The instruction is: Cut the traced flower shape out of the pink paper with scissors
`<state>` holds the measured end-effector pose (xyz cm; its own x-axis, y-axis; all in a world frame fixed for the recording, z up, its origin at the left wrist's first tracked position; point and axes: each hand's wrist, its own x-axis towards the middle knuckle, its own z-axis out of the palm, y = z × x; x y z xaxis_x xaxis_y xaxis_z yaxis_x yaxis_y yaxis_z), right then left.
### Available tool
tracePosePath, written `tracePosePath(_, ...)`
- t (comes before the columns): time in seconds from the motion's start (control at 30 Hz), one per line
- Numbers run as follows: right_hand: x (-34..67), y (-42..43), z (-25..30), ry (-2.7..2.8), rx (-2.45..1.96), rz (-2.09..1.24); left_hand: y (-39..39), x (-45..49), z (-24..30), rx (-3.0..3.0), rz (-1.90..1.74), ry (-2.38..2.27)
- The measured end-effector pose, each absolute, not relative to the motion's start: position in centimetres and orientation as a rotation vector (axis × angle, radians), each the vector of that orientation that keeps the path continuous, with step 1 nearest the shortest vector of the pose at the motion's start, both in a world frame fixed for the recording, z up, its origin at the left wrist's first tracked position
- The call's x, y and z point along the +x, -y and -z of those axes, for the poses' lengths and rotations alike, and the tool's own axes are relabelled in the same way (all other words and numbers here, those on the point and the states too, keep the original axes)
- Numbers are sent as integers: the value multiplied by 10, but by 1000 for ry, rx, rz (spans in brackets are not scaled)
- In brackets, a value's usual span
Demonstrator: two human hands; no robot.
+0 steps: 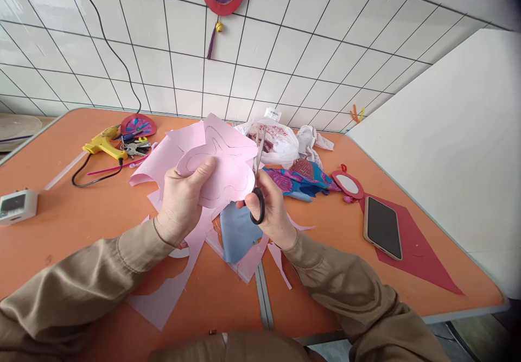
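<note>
- fingers of the left hand (181, 199) pinch a pink paper sheet with a pencilled outline (222, 161), thumb on top, lifted above the orange table (81, 215).
- right hand (271, 210) grips black-handled scissors (258, 180), blades up at the sheet's right edge.
- pink paper offcuts (171, 291) and a blue fabric piece (238, 232) lie beneath.
- yellow glue gun (101, 144) far left; black smartphone (382, 227) on red paper (423, 259) right.
</note>
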<state>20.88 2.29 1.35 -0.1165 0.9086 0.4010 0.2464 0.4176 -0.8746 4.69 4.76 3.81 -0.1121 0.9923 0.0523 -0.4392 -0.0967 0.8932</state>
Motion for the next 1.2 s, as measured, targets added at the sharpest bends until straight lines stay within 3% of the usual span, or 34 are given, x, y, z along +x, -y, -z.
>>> tracePosePath(1.2, 217, -24, -20, 1623, -970, -865, -53, 42, -53, 893, -1548, -887)
